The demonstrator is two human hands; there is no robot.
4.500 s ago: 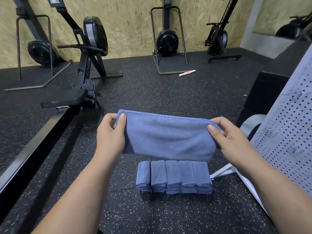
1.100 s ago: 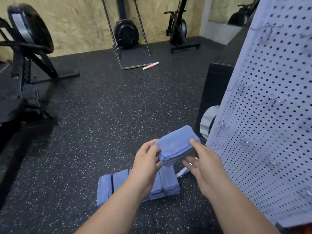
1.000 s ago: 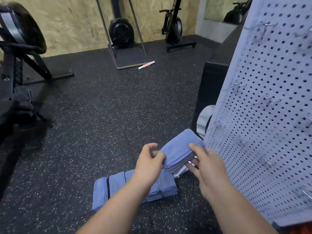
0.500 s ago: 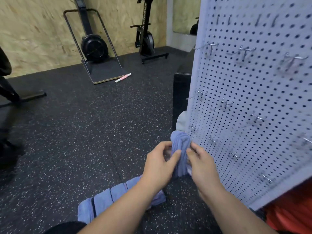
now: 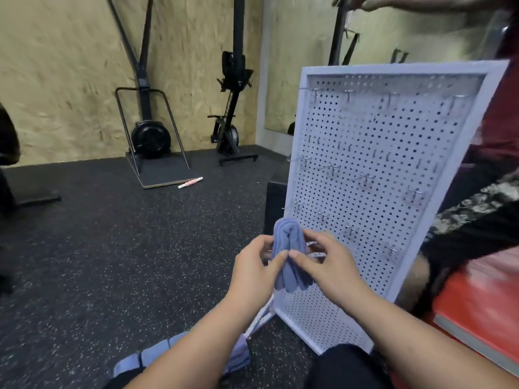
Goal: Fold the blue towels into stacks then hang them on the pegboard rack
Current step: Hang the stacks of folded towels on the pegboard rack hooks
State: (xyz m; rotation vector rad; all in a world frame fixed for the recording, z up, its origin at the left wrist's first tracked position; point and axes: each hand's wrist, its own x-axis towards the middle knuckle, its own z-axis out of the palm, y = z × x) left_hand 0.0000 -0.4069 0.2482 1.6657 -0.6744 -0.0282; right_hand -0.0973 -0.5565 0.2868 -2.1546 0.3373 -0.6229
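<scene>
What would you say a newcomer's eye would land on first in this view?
The folded blue towel at the centre draws the eye first, pinched upright between the left hand and the right hand. Just behind it stands the white pegboard, its metal hooks holding nothing. More folded towels lie on the dark speckled floor at the bottom left.

Left hand [image 5: 252,272]: held up ahead of the body, fingers curled, the folded towel [image 5: 289,245] pinched from its left side, thumb laid on the near face.
Right hand [image 5: 330,265]: held level with the left hand, thumb tip set against the left thumb, fingers curled round the towel's right side.
Left forearm [image 5: 196,341]: bare, extended forward and up.
Right forearm [image 5: 415,332]: bare, angled inward toward the left.
</scene>
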